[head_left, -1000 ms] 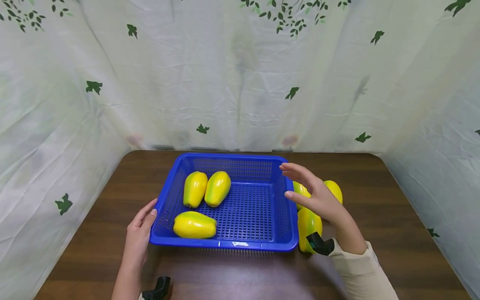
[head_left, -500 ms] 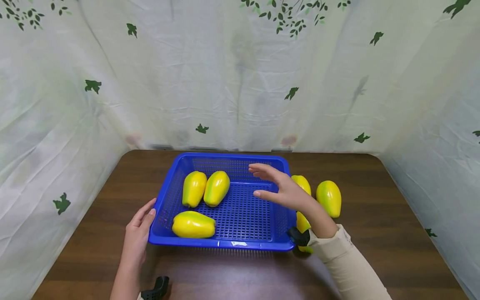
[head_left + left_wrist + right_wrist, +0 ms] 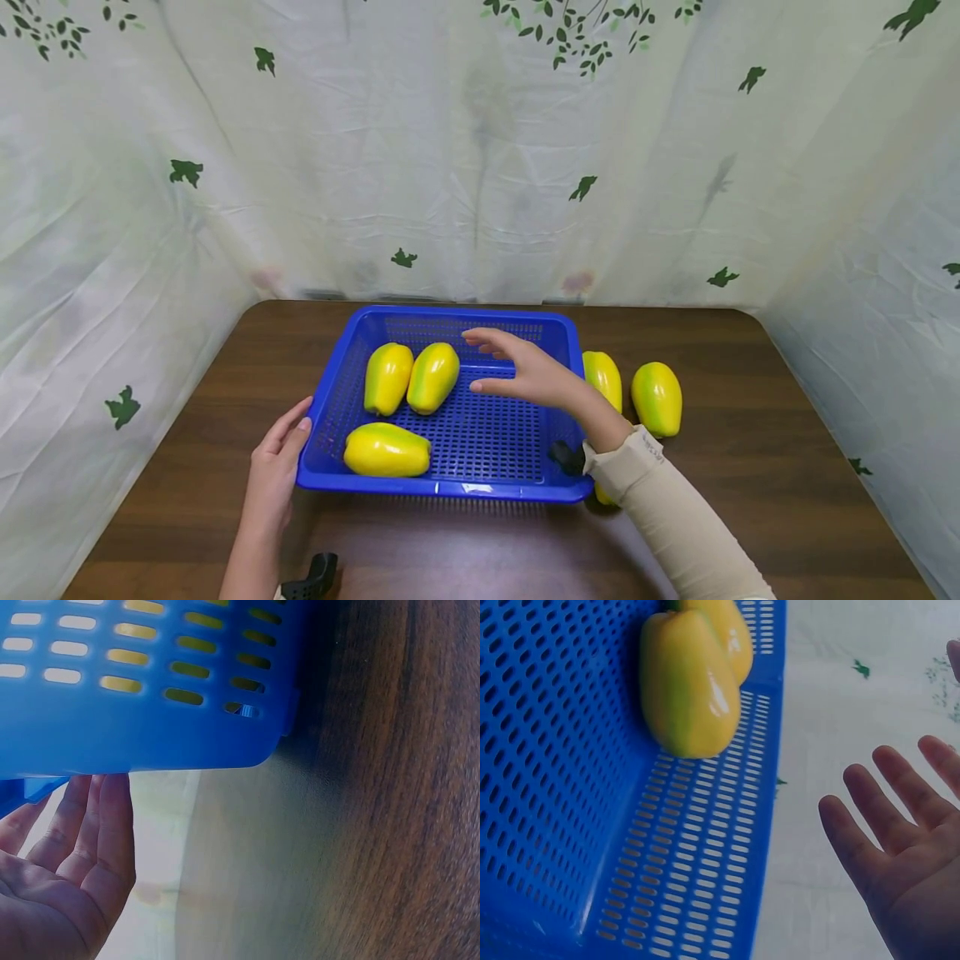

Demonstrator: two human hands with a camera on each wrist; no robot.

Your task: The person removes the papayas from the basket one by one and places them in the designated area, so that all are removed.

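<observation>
A blue plastic basket (image 3: 442,487) with perforated walls stands on the table and holds yellow-green papayas. Two of them, a left papaya (image 3: 389,379) and a right papaya (image 3: 433,379), lie side by side at the back; a front papaya (image 3: 387,450) lies sideways. My left hand (image 3: 274,473) holds the basket's left rim between thumb and fingers; the left wrist view shows the fingertips under the rim. Over the basket's right half, my right hand (image 3: 525,371) hovers with fingers spread and nothing in it. The right wrist view shows it apart from the papaya pair.
Right of the basket, a papaya (image 3: 603,379) lies close against its wall, and another papaya (image 3: 657,399) lies farther right. A third papaya there is mostly hidden by the right sleeve (image 3: 637,483). A patterned white curtain (image 3: 480,167) rises behind the brown table (image 3: 757,450).
My right hand has moved left from the basket's right edge to above its inside, uncovering the papayas on the right. My left hand and the basket have stayed put.
</observation>
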